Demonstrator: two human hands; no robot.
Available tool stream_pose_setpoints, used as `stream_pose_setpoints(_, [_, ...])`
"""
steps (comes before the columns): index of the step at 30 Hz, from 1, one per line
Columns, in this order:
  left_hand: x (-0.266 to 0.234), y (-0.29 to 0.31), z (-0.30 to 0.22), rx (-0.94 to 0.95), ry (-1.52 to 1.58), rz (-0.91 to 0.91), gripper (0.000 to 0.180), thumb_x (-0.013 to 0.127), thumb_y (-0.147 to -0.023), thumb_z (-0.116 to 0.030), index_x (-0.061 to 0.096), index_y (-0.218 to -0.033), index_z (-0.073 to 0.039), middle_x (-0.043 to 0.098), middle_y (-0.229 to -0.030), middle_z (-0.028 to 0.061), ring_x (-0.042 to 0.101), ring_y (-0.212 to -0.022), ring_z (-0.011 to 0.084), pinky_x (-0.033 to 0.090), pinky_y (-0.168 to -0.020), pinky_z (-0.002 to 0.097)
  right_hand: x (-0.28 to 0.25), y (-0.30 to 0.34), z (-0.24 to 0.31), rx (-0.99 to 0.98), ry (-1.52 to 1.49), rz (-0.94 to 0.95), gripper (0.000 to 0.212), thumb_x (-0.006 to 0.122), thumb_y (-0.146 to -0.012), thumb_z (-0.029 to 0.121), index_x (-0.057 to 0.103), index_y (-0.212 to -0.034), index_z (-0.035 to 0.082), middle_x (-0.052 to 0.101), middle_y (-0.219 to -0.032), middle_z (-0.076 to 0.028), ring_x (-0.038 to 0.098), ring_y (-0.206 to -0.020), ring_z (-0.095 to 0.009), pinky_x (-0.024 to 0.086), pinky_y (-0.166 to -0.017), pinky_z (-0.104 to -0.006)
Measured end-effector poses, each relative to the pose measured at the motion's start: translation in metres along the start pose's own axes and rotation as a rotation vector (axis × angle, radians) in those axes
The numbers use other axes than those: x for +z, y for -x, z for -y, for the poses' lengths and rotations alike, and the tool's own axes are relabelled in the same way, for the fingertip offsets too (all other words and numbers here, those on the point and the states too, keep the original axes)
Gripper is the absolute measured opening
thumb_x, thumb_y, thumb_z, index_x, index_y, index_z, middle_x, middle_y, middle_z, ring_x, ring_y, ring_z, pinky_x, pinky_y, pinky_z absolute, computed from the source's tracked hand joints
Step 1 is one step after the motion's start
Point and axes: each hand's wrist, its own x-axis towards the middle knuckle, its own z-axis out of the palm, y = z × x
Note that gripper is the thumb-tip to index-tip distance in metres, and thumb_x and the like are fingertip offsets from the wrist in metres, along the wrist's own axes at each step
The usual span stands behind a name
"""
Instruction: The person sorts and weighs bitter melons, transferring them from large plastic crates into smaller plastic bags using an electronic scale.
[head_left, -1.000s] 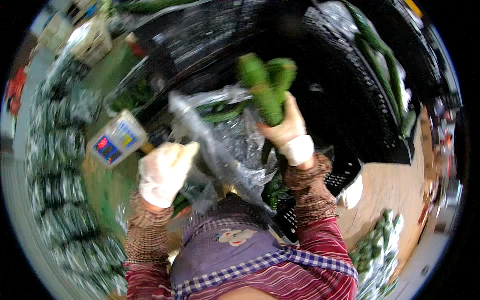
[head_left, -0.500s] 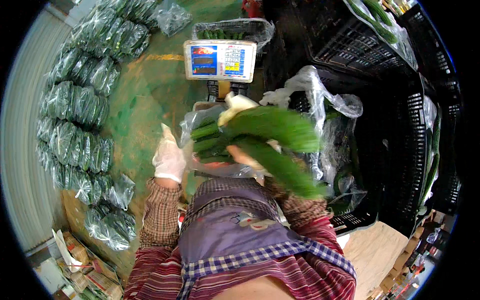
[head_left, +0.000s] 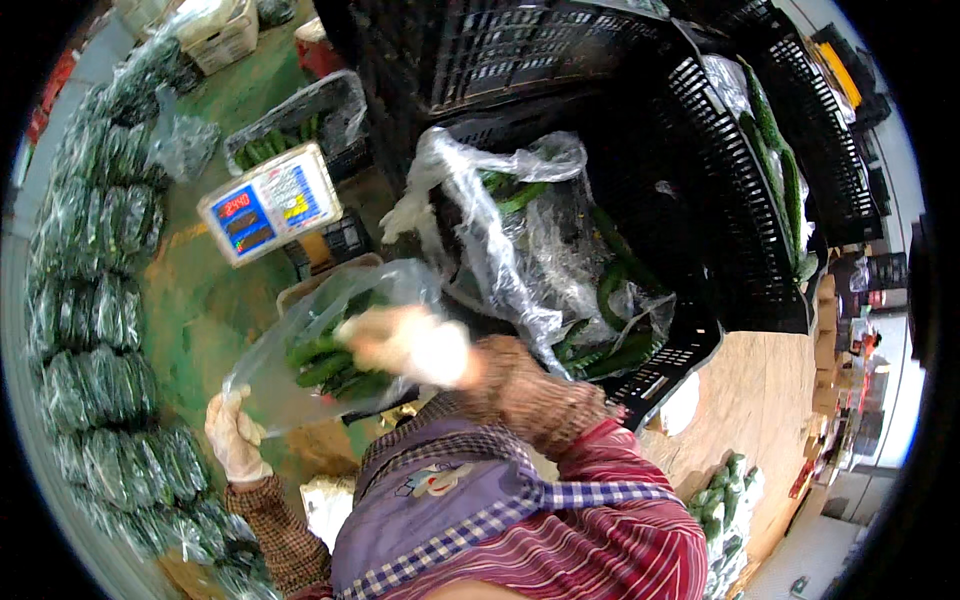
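I count one clear bag in front of me, one scale display beyond it, and one crate near, at my right. Inside the bag lie several cucumbers, partly hidden, so their exact number I cannot tell. My hands are apart: the left hand pinches the bag's edge; the right hand, blurred, reaches leftward over the cucumbers, and whether it grips I cannot tell.
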Motion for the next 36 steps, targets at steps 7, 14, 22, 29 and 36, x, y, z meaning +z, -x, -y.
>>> stream_pose_setpoints(7, [0.033,0.002,0.007,-0.056,-0.075,0.121,0.016,0.053,-0.084,-0.019,0.058,-0.078,-0.005,0.037,-0.047,-0.0048,0.032,-0.035,0.0065,0.032,-0.036,0.0235,-0.162,-0.021,-0.273,0.707,-0.394,-0.677,0.017,0.052,-0.087,0.015,0.058,-0.097,0.003,0.062,-0.096,-0.015,0.061,-0.073,-0.022,0.05,-0.059,-0.0304])
stream_pose_setpoints(14, [0.047,-0.002,0.005,0.137,-0.296,-0.044,0.014,0.054,-0.082,-0.015,0.057,-0.073,-0.004,0.045,-0.056,-0.0001,0.042,-0.045,0.01,0.034,-0.043,0.0218,-0.148,-0.144,-0.273,1.22,-0.074,-0.749,0.085,0.071,-0.063,0.041,0.033,-0.129,0.003,0.047,-0.123,-0.019,0.049,-0.111,-0.031,0.038,-0.096,-0.0362])
stream_pose_setpoints(22, [0.065,0.008,-0.012,-0.157,-0.111,-0.13,0.01,0.057,-0.077,-0.011,0.055,-0.069,-0.005,0.046,-0.06,-0.0016,0.043,-0.054,0.0079,0.035,-0.051,0.0211,-0.147,-0.126,-0.229,1.115,-0.28,-1.213,0.047,0.063,-0.074,0.039,0.058,-0.103,0.003,0.06,-0.097,-0.014,0.059,-0.09,-0.028,0.047,-0.083,-0.0351])
stream_pose_setpoints(29, [0.054,0.002,-0.003,-0.046,-0.126,-0.08,0.013,0.056,-0.078,-0.013,0.056,-0.069,-0.006,0.04,-0.052,-0.0027,0.037,-0.042,0.0063,0.03,-0.041,0.0211,-0.148,-0.158,-0.274,1.2,-0.267,-1.043,0.043,0.067,-0.07,0.037,0.06,-0.096,0.003,0.061,-0.089,-0.013,0.059,-0.076,-0.028,0.049,-0.073,-0.0351])
stream_pose_setpoints(36, [0.041,-0.003,0.001,0.184,-0.255,0.13,0.017,0.052,-0.083,-0.017,0.061,-0.079,-0.003,0.034,-0.046,-0.0046,0.032,-0.035,0.0069,0.028,-0.035,0.0228,-0.156,-0.04,-0.257,0.489,-1.372,-0.902,0.036,0.064,-0.074,0.031,0.06,-0.093,0.001,0.06,-0.077,-0.013,0.057,-0.064,-0.029,0.05,-0.064,-0.0353])
